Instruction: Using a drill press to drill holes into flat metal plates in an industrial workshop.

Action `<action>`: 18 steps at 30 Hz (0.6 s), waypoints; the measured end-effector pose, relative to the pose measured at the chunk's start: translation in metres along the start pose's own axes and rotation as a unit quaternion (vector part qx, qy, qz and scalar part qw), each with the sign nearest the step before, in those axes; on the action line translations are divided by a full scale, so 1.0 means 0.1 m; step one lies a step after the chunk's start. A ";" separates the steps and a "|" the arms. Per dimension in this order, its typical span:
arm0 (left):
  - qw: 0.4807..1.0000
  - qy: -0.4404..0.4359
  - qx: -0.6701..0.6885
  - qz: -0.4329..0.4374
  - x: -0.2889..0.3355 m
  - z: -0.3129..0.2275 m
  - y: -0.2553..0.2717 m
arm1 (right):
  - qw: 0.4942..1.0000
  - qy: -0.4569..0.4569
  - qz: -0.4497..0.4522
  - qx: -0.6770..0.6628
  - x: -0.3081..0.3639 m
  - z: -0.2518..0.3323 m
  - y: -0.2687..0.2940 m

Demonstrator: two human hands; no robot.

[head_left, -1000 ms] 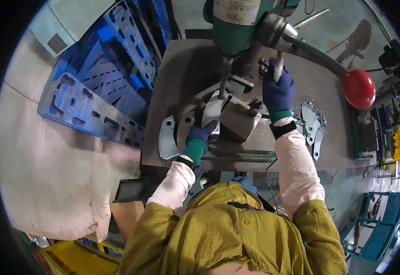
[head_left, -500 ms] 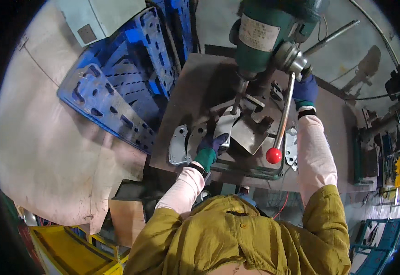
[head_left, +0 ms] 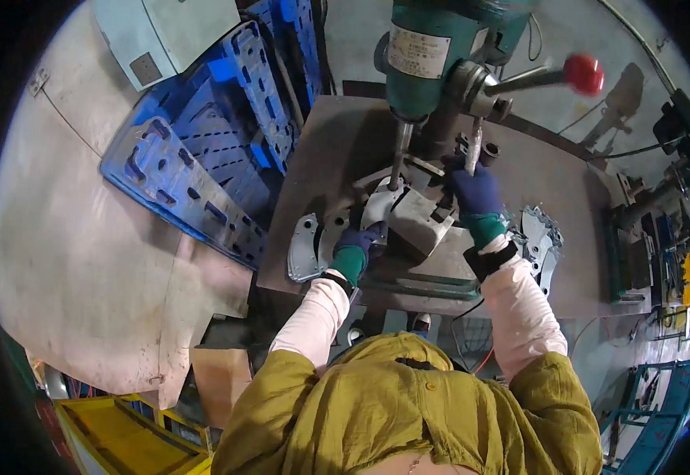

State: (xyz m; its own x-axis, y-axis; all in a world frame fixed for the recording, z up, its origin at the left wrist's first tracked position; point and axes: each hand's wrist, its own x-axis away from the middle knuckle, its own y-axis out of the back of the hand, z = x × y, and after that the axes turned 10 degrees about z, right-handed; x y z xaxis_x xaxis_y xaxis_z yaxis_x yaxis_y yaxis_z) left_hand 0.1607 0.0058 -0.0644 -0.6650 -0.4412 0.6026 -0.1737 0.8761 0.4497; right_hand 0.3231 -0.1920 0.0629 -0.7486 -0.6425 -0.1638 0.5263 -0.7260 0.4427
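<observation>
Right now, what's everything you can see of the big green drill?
The drill stands over the brown table, cut off at the picture's top. Its green body looks like painted metal, with a pale label. A shiny rod points down at a curved grey plate, perhaps touching. Beside it, a metal hub has handles: the right hand grips one, a red ball tips another.

My left hand (head_left: 358, 240) hid the near end of the plate (head_left: 378, 206) below the drill press (head_left: 418, 91), whose top ran out of view; right of it, a red knob (head_left: 584, 75) blurred.
</observation>
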 end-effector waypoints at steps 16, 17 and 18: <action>0.965 -0.197 0.147 -0.096 -0.20 0.39 -0.25 | 0.772 0.002 0.228 -0.594 0.13 1.76 0.51; 0.969 -0.173 0.167 -0.049 0.01 0.25 -0.25 | 0.783 -0.001 0.194 -0.591 0.22 1.64 0.57; 0.971 -0.203 0.101 -0.076 0.11 0.36 -0.23 | 0.789 -0.002 0.173 -0.589 0.32 1.60 0.58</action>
State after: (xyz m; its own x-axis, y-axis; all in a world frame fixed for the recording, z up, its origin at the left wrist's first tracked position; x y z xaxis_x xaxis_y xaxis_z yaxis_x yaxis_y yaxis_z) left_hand 0.1318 -0.0120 -0.0917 -0.8450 -0.4908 0.2121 -0.4034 0.8456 0.3495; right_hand 0.2651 -0.2150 0.2241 -0.4781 -0.8531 -0.2088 0.7075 -0.2333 -0.6671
